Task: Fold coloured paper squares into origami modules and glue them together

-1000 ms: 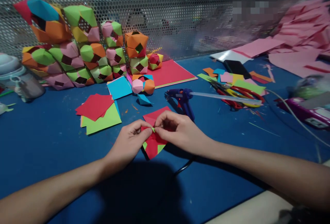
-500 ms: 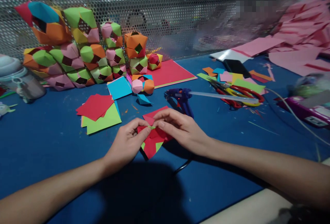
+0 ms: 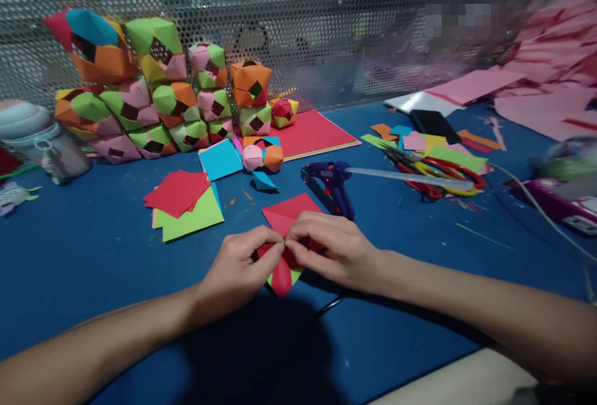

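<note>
Between my hands is a folded paper piece (image 3: 282,277), red with green corners, its middle partly hidden by my fingers. My left hand (image 3: 245,262) pinches its left side between thumb and fingers. From the right, my right hand (image 3: 331,249) pinches the same piece, fingertips meeting those of the left. Just behind lies a flat red paper square (image 3: 289,211) on the blue table. A blue glue gun (image 3: 329,175) with a long clear glue stick rests beyond my right hand. Left of my hands sits a pile of red and green paper squares (image 3: 193,221).
Stacked folded paper balls (image 3: 170,103) stand along a perforated metal panel (image 3: 298,19). Scissors (image 3: 443,175) and paper scraps lie right, near a black phone (image 3: 435,126). Pink sheets (image 3: 555,56) heap at the back right; a lidded cup (image 3: 41,137) stands left.
Both hands have drawn closer together, their fingertips now meeting over the paper. The front red flap now bulges up into a rounded shape. The view has shifted slightly.
</note>
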The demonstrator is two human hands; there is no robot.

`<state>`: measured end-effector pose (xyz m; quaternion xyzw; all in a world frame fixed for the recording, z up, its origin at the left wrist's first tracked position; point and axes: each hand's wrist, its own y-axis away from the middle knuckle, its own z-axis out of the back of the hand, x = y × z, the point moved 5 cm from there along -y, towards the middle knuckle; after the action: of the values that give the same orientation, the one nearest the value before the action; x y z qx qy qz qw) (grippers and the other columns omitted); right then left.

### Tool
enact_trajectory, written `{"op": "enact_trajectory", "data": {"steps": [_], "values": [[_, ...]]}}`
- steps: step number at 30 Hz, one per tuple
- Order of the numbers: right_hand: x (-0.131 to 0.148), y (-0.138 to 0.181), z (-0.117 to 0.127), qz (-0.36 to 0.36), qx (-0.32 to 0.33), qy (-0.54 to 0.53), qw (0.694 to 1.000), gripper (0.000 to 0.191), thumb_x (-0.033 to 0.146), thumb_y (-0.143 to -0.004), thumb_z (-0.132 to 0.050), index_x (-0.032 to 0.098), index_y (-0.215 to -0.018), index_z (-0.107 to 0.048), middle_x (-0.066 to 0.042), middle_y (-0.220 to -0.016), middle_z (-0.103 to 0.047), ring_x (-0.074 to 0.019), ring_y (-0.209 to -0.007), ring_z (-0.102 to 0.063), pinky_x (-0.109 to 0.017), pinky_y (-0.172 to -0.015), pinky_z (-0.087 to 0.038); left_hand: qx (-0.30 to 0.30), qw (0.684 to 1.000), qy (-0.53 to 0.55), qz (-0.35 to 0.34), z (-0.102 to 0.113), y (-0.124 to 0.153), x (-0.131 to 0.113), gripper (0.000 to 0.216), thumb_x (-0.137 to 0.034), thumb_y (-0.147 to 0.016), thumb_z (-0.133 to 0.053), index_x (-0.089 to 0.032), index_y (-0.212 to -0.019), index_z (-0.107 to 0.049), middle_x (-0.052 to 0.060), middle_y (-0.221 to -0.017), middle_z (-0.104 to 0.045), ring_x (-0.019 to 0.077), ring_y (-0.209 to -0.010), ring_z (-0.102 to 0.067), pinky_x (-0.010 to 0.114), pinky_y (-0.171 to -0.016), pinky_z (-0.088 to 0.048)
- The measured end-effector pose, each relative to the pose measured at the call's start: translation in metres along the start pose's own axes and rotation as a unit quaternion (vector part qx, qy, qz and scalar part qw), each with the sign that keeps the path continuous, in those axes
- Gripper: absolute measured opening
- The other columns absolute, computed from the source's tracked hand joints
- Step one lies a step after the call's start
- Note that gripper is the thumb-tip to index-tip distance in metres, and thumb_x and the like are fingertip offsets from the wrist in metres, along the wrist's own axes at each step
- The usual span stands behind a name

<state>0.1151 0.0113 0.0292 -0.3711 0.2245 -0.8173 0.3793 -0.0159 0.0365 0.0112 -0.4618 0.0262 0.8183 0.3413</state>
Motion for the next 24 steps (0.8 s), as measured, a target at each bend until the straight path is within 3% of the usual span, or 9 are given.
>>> {"op": "enact_trajectory", "data": {"steps": [5, 12, 16, 20, 24], "values": [[0.001, 0.000, 0.000, -0.009, 0.010, -0.009, 1.000, 0.008, 0.017, -0.088, -0.048, 0.014, -0.084, -0.055, -0.005, -0.071, -0.058, -0.0123, -0.064, -0.051, -0.025, -0.057, -0.043, -0.005, 0.999, -0.010, -0.032, 0.002, 0.002, -0.001, 0.015, -0.017, -0.085, -0.050, -0.015, -0.077, -0.061, -0.002, -0.069, -0.062, 0.0068, -0.061, -0.053, 0.016, -0.058, -0.040], [0.006, 0.006, -0.004, 0.067, 0.045, 0.061, 0.995, 0.013, 0.015, -0.089, -0.044, 0.013, -0.081, -0.055, -0.008, -0.070, -0.060, -0.0140, -0.065, -0.050, -0.026, -0.057, -0.043, -0.001, 0.994, -0.059, -0.096, -0.003, 0.006, -0.003, 0.011, -0.013, -0.082, -0.051, -0.013, -0.078, -0.061, 0.002, -0.070, -0.065, 0.0084, -0.061, -0.057, 0.018, -0.059, -0.043], [0.006, 0.006, -0.003, 0.050, 0.044, 0.026, 0.997, 0.013, 0.015, -0.089, -0.045, 0.012, -0.084, -0.056, -0.007, -0.071, -0.061, -0.0132, -0.065, -0.052, -0.025, -0.058, -0.045, -0.002, 0.992, -0.063, -0.113, -0.001, 0.009, -0.005, 0.011, -0.013, -0.083, -0.050, -0.014, -0.078, -0.060, 0.001, -0.069, -0.064, 0.0074, -0.059, -0.055, 0.016, -0.056, -0.042], [0.002, 0.005, 0.001, -0.005, 0.042, -0.013, 0.999, 0.014, 0.018, -0.090, -0.046, 0.012, -0.088, -0.058, -0.006, -0.073, -0.061, -0.0118, -0.066, -0.054, -0.023, -0.061, -0.046, -0.007, 0.997, -0.029, -0.073, 0.003, 0.008, -0.003, 0.010, -0.017, -0.085, -0.052, -0.016, -0.081, -0.061, 0.000, -0.073, -0.065, 0.0072, -0.062, -0.055, 0.016, -0.059, -0.041], [-0.005, 0.005, 0.007, -0.052, 0.042, -0.020, 0.998, 0.023, 0.025, -0.094, -0.041, 0.012, -0.102, -0.057, -0.008, -0.086, -0.063, -0.0128, -0.077, -0.058, -0.025, -0.070, -0.049, -0.051, 0.996, 0.048, 0.047, 0.012, -0.001, 0.012, 0.013, -0.025, -0.086, -0.052, -0.017, -0.084, -0.062, -0.001, -0.075, -0.062, 0.0090, -0.067, -0.054, 0.018, -0.061, -0.040]]}}
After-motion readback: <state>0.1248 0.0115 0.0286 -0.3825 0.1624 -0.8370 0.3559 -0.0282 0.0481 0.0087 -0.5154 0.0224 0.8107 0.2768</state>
